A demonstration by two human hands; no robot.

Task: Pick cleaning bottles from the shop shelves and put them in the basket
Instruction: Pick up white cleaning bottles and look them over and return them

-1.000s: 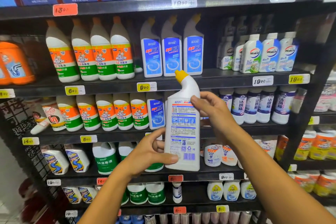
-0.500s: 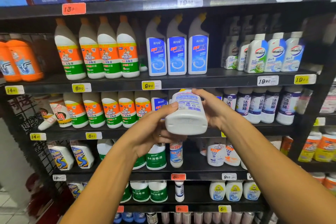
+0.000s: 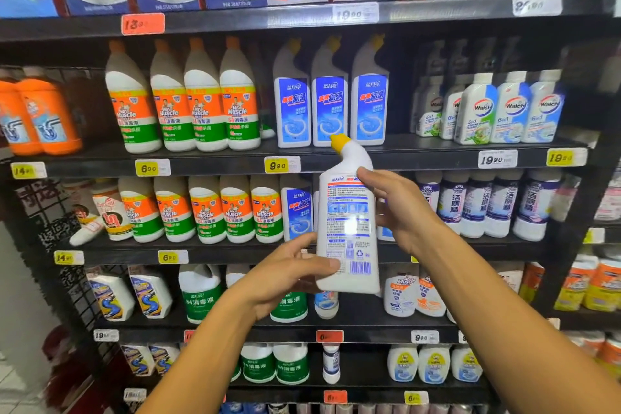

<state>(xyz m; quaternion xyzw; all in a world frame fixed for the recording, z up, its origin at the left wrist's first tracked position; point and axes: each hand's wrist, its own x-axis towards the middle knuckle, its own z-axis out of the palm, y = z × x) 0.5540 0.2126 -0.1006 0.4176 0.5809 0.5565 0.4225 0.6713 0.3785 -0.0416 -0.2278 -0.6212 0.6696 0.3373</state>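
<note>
both hands hold one white bottle [image 3: 347,228] upright in front of the shelves, its yellow cap [image 3: 337,142] just above the 9.90 price tag [image 3: 281,165] and to that tag's right. the left hand [image 3: 285,274] grips the lower edge, thumb laid across the back label near the barcode, the other fingers curled round behind. the right hand [image 3: 401,208] pinches the shoulder, thumb on the label's top corner; i cannot tell how its other fingers lie behind the bottle

head view, risks as i judge them: the basket is not in sight, so the bottle must travel down out of frame, and a loosened grip on smooth plastic could let it slip. swinging it down could also knock the blue-label bottle [image 3: 297,210] below and to the right of the 9.90 tag, or the green-label jugs [image 3: 200,296] lower still. the bent neck may catch on the shelf edge [image 3: 420,158] right of that tag

containers: the held bottle is capped and opaque, so its fill cannot be seen. three matching blue bottles [image 3: 331,107] stand above the tag, shut
</note>
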